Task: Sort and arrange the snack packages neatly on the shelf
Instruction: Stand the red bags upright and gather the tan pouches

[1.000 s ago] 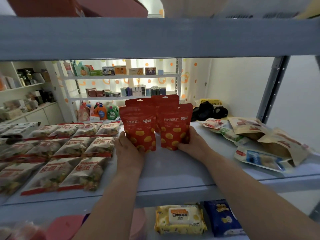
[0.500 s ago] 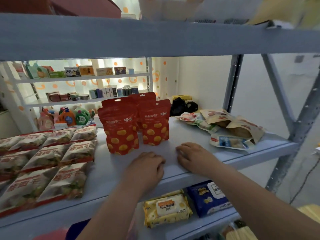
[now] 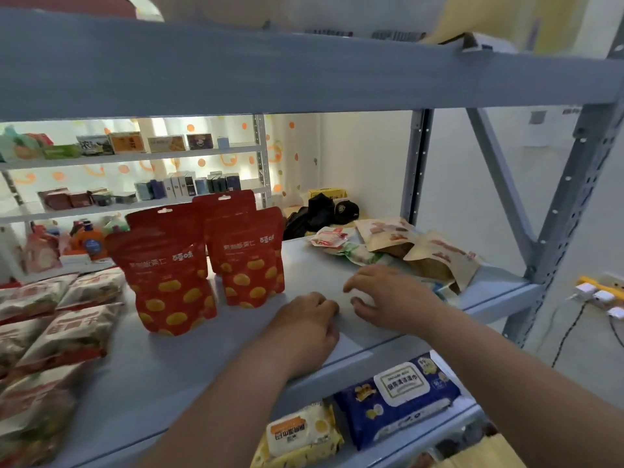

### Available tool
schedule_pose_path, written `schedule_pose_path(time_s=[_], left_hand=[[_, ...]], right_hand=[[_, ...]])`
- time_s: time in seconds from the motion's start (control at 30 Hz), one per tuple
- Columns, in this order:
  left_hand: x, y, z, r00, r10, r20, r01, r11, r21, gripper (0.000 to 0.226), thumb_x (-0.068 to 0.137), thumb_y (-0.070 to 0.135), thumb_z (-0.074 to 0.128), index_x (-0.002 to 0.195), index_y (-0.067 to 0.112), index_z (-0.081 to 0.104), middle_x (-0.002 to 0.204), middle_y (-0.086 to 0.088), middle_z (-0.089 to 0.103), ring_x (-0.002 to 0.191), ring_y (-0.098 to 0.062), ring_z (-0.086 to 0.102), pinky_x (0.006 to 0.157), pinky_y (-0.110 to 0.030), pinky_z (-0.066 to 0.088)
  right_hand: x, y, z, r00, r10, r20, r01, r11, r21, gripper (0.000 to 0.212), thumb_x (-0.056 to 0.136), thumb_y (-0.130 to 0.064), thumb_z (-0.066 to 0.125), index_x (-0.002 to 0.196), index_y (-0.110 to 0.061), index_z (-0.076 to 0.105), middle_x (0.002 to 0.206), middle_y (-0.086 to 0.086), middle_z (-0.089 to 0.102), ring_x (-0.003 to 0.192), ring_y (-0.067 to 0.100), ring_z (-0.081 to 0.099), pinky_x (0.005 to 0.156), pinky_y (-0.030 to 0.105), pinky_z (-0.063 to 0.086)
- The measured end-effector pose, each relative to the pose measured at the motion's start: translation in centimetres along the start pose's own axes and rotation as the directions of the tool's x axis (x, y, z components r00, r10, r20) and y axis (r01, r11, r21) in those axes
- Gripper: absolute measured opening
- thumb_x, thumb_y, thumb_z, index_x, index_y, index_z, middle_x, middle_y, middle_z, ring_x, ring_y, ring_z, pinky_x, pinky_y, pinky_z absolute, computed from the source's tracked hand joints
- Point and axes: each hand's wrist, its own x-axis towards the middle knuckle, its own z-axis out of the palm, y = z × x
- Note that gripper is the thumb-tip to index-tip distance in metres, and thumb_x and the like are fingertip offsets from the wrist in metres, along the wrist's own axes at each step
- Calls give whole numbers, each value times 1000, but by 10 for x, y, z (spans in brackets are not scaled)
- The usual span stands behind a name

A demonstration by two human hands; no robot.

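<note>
Right of the red bags, my left grip and right grip have let go, empty; the messy pile is next.

On the shelf, red yellow-spotted pouches stand upright. Left of them, white-and-red packets lie flat in rows; right of them, kraft bags lie jumbled.

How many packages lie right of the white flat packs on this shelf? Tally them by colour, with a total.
Red pouches: 4
Brown pouches: 2
Red-and-white packet: 1
Green-and-white packet: 1
Blue-and-white packet, half hidden by right hand: 1
Total: 9
</note>
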Motion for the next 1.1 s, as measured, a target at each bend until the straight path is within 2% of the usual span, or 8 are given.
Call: schedule_pose_path(time_s=[0.17,0.33,0.47,0.57,0.7,0.87,1.0,1.1], left_hand=[[47,1,3,991,-128,48,127,992,22,30,97,36,37,123,26,48,126,0,47,117,-22,43,90,-40,45],[113,-4,6,933,-349,-89,333,930,-159,49,91,9,39,139,19,37,139,-7,39,125,-28,39,98,-40,38],[165,-24,5,873,-474,-115,412,842,-347,56,90,4,41,145,13,35,146,-10,37,133,-28,36,106,-41,37],[190,-37,11,867,-493,-80,440,830,-344,51,93,13,39,144,12,40,151,-9,36,139,-28,29,114,-45,28],[196,-41,26,843,-537,14,526,821,-221,47,89,34,31,130,21,51,143,-14,47,132,-40,35,110,-58,24],[192,-52,31,850,-523,-59,510,847,-153,55,85,39,26,130,19,51,135,-16,50,129,-37,38,113,-57,15],[190,-51,33,878,-478,-32,464,866,-187,52,90,35,24,129,14,52,138,-10,48,123,-32,41,112,-56,23],[188,-52,32,859,-497,-120,466,858,-215,39,95,35,37,125,23,58,131,-6,52,119,-27,44,102,-42,35]], right_hand=[[43,46,-9,985,121,125,-118,993,-29,40,92,-40,51,130,-26,56,131,1,56,116,20,52,93,32,44],[72,72,7,929,266,258,-233,960,-152,52,90,-36,50,138,-16,42,129,14,52,114,30,50,91,40,46],[80,69,23,907,304,292,-254,947,-197,55,91,-39,50,140,-15,41,132,14,45,118,31,42,92,42,41],[78,67,25,931,276,238,-243,957,-158,52,89,-41,52,135,-16,45,131,13,45,117,29,42,94,43,40],[71,63,27,956,231,182,-225,973,-52,50,87,-44,56,129,-18,49,128,7,53,114,25,49,93,40,46],[67,63,23,964,201,177,-213,976,53,55,84,-50,56,130,-22,46,126,3,48,110,19,50,88,34,47],[63,60,24,964,193,182,-211,974,87,57,85,-54,55,131,-25,40,128,2,41,107,18,51,83,31,47],[60,61,25,967,196,161,-215,970,114,58,86,-58,53,133,-27,40,130,0,40,112,17,49,88,32,48]])
